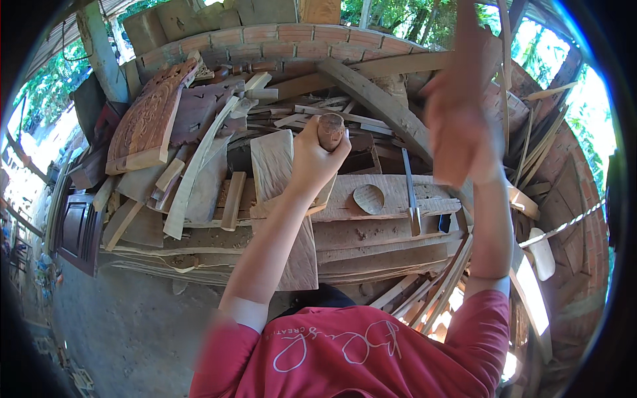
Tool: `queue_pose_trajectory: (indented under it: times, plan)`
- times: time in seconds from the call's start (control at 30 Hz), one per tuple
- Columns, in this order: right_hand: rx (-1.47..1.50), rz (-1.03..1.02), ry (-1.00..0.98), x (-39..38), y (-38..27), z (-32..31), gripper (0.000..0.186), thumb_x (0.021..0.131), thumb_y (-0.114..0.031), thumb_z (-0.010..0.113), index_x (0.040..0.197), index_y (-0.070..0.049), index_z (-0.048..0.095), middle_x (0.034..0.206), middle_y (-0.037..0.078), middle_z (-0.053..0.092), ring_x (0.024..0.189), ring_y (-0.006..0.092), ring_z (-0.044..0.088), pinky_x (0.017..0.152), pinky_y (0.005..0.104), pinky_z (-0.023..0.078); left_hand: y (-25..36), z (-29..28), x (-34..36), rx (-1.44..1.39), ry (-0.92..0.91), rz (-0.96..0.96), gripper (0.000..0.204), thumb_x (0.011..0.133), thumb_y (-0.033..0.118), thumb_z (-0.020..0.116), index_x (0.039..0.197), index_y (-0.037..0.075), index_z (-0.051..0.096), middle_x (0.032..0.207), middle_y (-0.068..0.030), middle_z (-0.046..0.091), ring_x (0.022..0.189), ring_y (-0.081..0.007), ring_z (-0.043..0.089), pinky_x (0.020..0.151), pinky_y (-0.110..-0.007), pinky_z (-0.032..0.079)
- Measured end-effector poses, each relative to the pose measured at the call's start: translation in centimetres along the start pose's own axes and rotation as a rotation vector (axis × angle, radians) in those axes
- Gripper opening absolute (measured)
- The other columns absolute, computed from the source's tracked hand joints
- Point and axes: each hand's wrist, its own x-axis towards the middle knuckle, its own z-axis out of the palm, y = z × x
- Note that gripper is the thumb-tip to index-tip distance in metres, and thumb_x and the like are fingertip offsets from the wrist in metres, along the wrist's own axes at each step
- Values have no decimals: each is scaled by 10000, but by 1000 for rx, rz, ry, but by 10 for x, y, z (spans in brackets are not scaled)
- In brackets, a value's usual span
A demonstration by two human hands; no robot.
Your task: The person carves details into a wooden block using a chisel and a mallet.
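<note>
In the head view, my left hand (320,159) is closed around a short brown piece (330,127), seen end-on and perhaps a wooden tool handle, over a pale rough board (271,161); its lower part is hidden. My right hand (466,140) is raised at the upper right, gripping a long brown wooden bar (466,40), both smeared by motion. A steel tool (410,189) with a long shank lies on the plank bench (352,235), beside a small round wooden piece (369,199) and a small dark blue object (444,223).
Carved wooden panels (147,116) and offcuts are piled at the left. A long beam (365,96) and several sticks lie behind, before a curved-looking brick wall (295,43). A dark panelled wooden door (79,231) stands at the left edge. Loose strips (438,288) lean at the lower right.
</note>
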Motion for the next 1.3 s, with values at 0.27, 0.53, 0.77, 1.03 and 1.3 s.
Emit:
queue_pose_trajectory:
  times: [0.27, 0.53, 0.77, 1.03, 1.3]
  plan:
    - [-217, 18, 97, 17, -44, -3, 447, 735, -290, 635, 1045, -6, 483, 794, 87, 594, 616, 170, 582, 533, 300, 450, -11, 11, -1, 56, -66, 61, 216, 679, 124, 644, 803, 10, 509, 648, -165, 577, 582, -322, 593, 530, -338, 462]
    - [-907, 226, -367, 14, -19, 0, 555, 669, -257, 676, 1075, 66, 481, 899, 110, 560, 748, 179, 551, 658, 270, 438, -6, 14, 0, 6, -34, 76, 203, 675, 118, 635, 790, 11, 506, 642, -162, 577, 596, -326, 598, 537, -348, 466]
    - [380, -90, -234, 12, -1, -16, 600, 650, -255, 657, 1122, 40, 432, 772, 83, 535, 585, 126, 520, 458, 222, 393, -6, 10, 2, 10, -70, -4, 203, 677, 137, 627, 782, 11, 507, 642, -160, 579, 588, -327, 595, 540, -347, 466]
    - [-356, 53, -167, 16, -5, -33, 489, 667, -322, 668, 969, 26, 504, 812, 121, 577, 744, 243, 560, 712, 324, 439, -10, -1, 2, 9, -50, -13, 224, 667, 135, 627, 805, 3, 510, 656, -178, 582, 595, -322, 597, 553, -346, 464]
    - [-805, 206, -286, 6, -5, -40, 667, 627, -306, 701, 1141, 50, 467, 979, 165, 568, 899, 231, 552, 814, 313, 421, -11, -2, -1, 3, -68, -39, 199, 680, 122, 626, 804, 9, 518, 654, -143, 579, 593, -259, 588, 560, -313, 458]
